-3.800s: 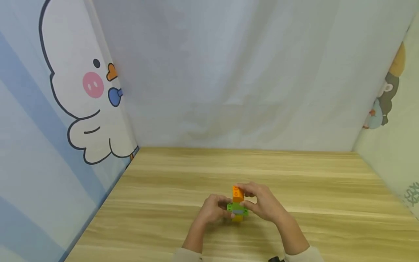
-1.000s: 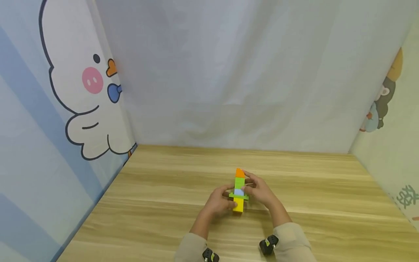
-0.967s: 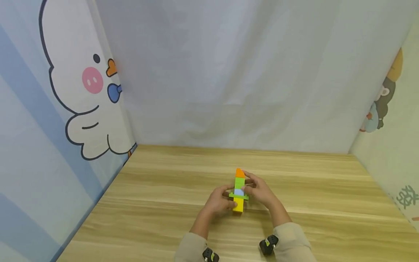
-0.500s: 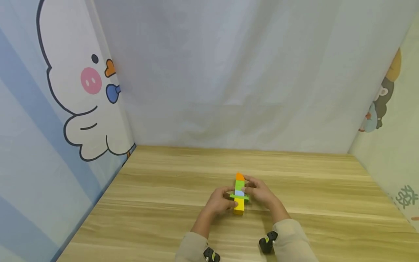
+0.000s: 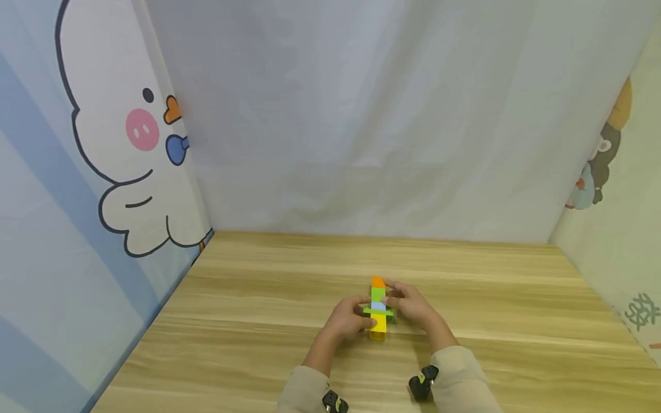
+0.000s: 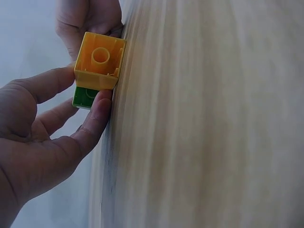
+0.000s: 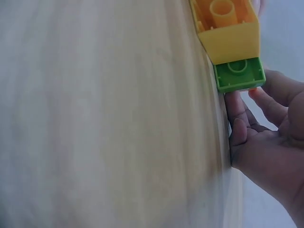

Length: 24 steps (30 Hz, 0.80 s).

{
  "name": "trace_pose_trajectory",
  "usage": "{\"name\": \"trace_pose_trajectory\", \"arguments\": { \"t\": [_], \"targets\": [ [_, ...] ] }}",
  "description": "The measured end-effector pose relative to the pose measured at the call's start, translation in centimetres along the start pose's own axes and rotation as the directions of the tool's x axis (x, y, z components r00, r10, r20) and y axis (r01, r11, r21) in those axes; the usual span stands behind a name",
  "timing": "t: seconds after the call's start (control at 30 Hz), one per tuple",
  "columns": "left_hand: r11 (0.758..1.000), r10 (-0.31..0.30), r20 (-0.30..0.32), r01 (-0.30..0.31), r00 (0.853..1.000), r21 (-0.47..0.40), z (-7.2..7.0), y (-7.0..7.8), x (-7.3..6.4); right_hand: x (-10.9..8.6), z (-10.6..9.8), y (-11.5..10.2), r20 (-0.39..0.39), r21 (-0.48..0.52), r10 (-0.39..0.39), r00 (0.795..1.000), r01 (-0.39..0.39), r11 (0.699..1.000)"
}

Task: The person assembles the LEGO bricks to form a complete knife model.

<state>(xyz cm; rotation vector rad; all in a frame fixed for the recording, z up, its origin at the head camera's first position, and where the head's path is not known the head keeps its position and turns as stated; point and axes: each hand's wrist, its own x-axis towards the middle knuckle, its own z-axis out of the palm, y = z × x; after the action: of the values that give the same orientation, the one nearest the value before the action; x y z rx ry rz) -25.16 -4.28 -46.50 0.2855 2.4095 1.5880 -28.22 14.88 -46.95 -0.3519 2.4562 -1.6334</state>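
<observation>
A stack of toy building bricks lies tipped over at or just above the table, its orange sloped brick (image 5: 378,281) pointing away from me. Behind that come a green brick (image 5: 378,294), a pale blue brick (image 5: 378,306), a wider green plate (image 5: 389,313) and a yellow brick (image 5: 379,324) nearest me. My left hand (image 5: 347,318) pinches the yellow end, thumb on its upper face. My right hand (image 5: 413,302) grips the far part from the right, thumb by the green and pale blue bricks. In the left wrist view the hollow underside of the yellow brick (image 6: 97,78) shows.
The wood-grain table (image 5: 258,321) spreads out around both hands. A pale cloth (image 5: 361,115) hangs behind it, with printed panels at both sides. Black wrist devices (image 5: 423,382) sit at both sleeves.
At first the stack was upright, with my right hand at the orange brick. It has since been tipped away from me and has shifted slightly toward me, both hands keeping hold.
</observation>
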Motion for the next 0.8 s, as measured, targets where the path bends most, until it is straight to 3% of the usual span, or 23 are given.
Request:
{"name": "trace_pose_trajectory", "arguments": {
  "t": [0.4,0.63,0.8],
  "targets": [
    [1.000,-0.002,-0.014,0.002,1.000,0.010,-0.2,-0.1,-0.1,0.0,0.2,-0.2,-0.029,0.005,0.031,0.999,-0.031,1.000],
    [1.000,-0.006,-0.066,0.005,0.998,-0.011,-0.8,-0.2,-0.6,-1.4,-0.6,-1.0,-0.128,0.033,0.071,0.989,-0.067,0.997],
    [1.000,0.019,-0.086,-0.020,0.996,-0.008,-1.5,-0.3,-1.4,-3.1,-1.4,-1.3,-0.151,0.014,0.053,0.987,-0.051,0.999]
  ]
}}
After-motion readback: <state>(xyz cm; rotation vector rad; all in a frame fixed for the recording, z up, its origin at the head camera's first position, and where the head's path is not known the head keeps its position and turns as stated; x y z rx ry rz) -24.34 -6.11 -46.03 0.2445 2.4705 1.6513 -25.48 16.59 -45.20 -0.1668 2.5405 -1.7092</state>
